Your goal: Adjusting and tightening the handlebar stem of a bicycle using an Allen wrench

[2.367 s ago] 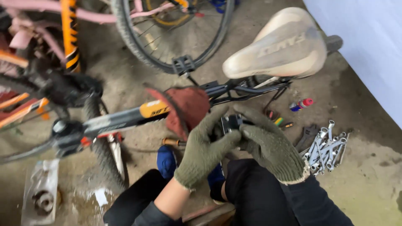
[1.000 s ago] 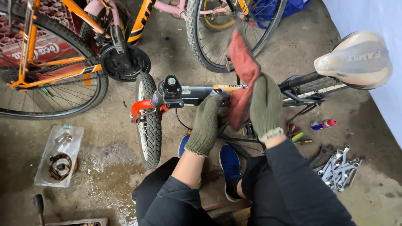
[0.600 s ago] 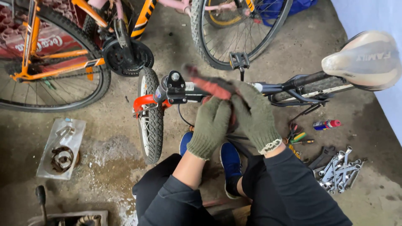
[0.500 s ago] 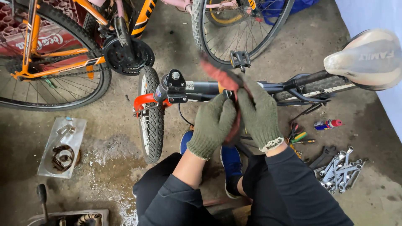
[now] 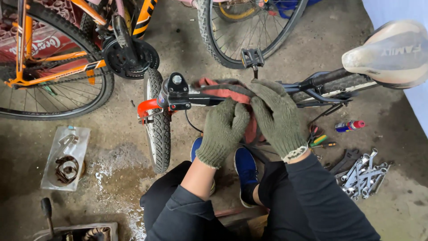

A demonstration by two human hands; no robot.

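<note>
Both my hands wear olive knit gloves. My left hand (image 5: 223, 129) and my right hand (image 5: 277, 117) press a red rag (image 5: 221, 89) around the top tube of a black bicycle frame (image 5: 323, 85) in front of me. The rag drapes over the tube between the headset clamp (image 5: 174, 93) and the seat post. The fingers of both hands are closed on the cloth. The bicycle's small front wheel (image 5: 158, 129) stands just left of my left hand, and its worn beige saddle (image 5: 391, 52) is at the far right.
An orange bicycle (image 5: 53, 58) stands at upper left, another wheel (image 5: 249, 27) at top centre. A pile of wrenches (image 5: 363, 174), screwdrivers (image 5: 322, 140) and a small spray can (image 5: 350, 126) lie right. A clear bag of parts (image 5: 66, 163) lies left on wet concrete.
The rag was lifted up off the frame a second ago; now it is laid down over the top tube and both hands are closed around it.
</note>
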